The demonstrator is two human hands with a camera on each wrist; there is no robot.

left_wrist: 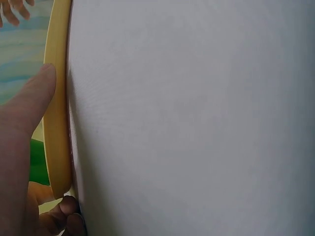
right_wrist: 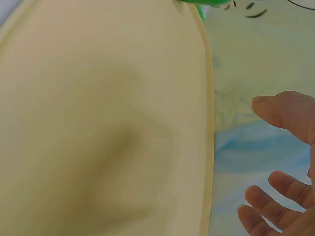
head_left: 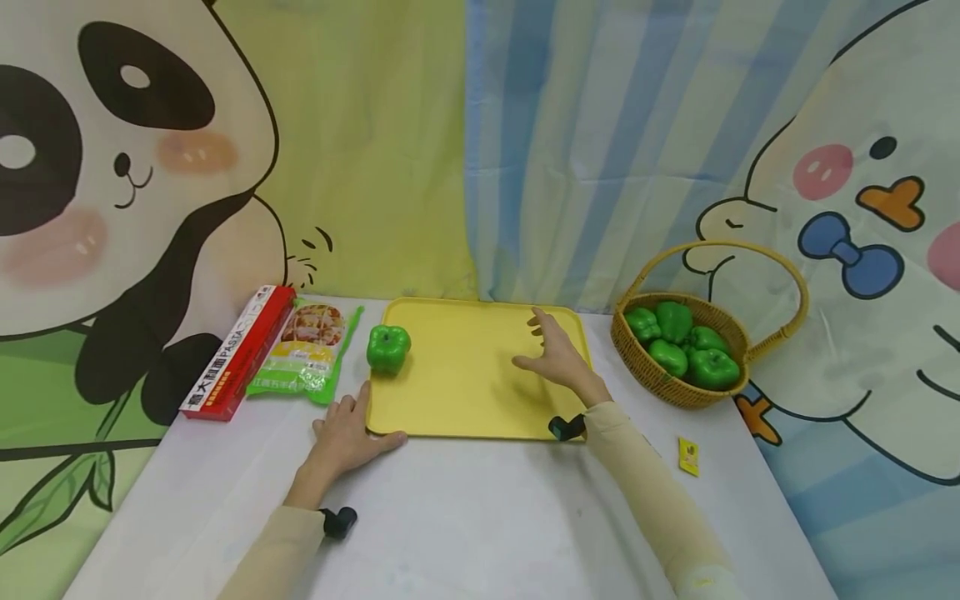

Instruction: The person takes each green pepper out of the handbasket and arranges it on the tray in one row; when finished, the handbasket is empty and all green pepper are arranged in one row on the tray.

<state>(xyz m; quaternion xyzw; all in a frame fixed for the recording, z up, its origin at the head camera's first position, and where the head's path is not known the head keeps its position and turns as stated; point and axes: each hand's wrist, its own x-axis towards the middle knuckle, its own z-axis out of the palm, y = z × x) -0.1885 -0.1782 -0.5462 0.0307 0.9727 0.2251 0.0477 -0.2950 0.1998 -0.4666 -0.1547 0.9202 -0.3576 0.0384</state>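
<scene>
A yellow tray (head_left: 465, 367) lies on the table, with one green bell pepper (head_left: 388, 349) at its left end. My left hand (head_left: 345, 437) is at the tray's near left corner. Its thumb (left_wrist: 43, 86) rests along the tray's front rim (left_wrist: 58, 113), and the other fingers are beside the corner. Over the right part of the tray my right hand (head_left: 558, 358) hovers with thumb and fingers spread, holding nothing. Its shadow falls on the tray surface (right_wrist: 108, 98) in the right wrist view, where the fingers (right_wrist: 270, 204) look loosely bent.
Right of the tray stands a wicker basket (head_left: 637, 367) with a tall handle, holding several green bell peppers (head_left: 711, 368). A small yellow packet (head_left: 688, 456) lies nearer. On the left are a red pasta box (head_left: 240, 354) and a green food bag (head_left: 303, 350). Printed curtains hang behind.
</scene>
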